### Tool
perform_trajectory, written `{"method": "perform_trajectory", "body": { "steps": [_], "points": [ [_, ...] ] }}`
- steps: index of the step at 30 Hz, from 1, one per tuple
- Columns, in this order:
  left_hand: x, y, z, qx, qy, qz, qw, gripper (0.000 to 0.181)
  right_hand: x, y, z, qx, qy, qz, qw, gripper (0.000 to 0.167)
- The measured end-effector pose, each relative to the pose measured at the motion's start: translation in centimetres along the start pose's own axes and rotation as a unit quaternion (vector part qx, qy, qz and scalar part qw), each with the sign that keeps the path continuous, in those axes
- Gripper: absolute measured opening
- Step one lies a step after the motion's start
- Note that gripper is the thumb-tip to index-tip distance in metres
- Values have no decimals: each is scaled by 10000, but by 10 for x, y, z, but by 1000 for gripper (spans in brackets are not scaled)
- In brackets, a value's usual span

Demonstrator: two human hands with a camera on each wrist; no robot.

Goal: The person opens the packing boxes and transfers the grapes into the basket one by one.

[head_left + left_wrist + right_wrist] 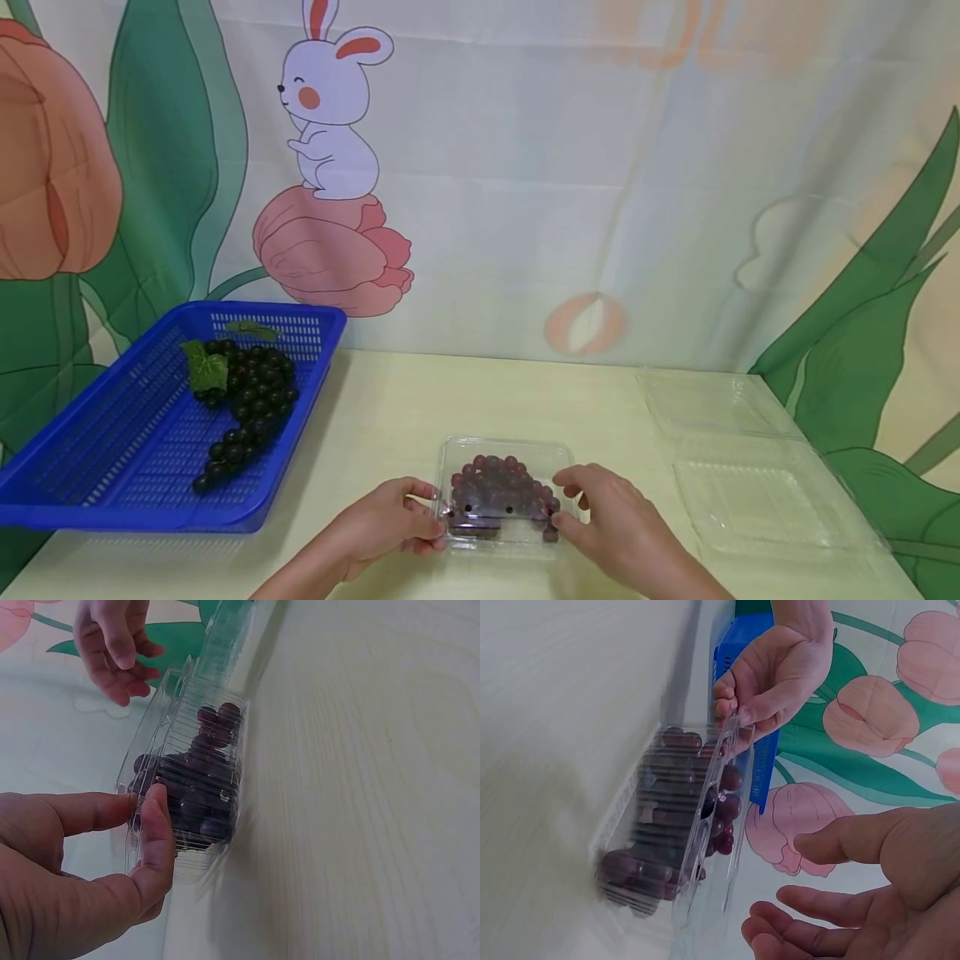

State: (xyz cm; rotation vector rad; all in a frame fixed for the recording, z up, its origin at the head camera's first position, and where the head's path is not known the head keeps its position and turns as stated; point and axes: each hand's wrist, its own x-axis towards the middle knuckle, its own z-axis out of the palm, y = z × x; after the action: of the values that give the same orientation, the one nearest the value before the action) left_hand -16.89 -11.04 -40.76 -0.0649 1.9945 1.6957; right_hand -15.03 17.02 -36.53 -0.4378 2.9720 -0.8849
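A clear plastic clamshell container [510, 542] with its lid down stands on the table, holding a bunch of dark red grapes [498, 483]. My left hand [393, 521] is at its left side; in the left wrist view, thumb and fingers pinch the rim. At the right side, my right hand [618, 517] has its fingers loosely bent. The right wrist view shows this hand [855, 892] apart from the container, with nothing between thumb and fingers.
A blue plastic basket [142, 518] at the left holds a bunch of black grapes [258, 392] with a green leaf. Another clear container [765, 500] lies open at the right. A printed cloth [487, 167] with a rabbit and tulips hangs behind the table.
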Motion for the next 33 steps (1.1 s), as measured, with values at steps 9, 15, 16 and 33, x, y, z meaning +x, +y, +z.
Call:
{"method": "perform_trajectory", "body": {
  "steps": [9, 15, 16, 33],
  "points": [
    [2, -1, 0, -38, -36, 26, 10000, 49, 2, -19, 4, -180, -51, -463, 9988, 32],
    [1, -1, -1, -11, -37, 33, 10000, 49, 4, -31, 7, -234, -44, -724, 9971, 35],
    [1, -1, -1, -15, -36, 35, 10000, 49, 4, -34, 8, -249, -41, -767, 9967, 35],
    [3, -1, 1, 20, 145, -129, 9998, 44, 10, -62, 25, -640, -174, -1333, 9889, 35]
  ]
}}
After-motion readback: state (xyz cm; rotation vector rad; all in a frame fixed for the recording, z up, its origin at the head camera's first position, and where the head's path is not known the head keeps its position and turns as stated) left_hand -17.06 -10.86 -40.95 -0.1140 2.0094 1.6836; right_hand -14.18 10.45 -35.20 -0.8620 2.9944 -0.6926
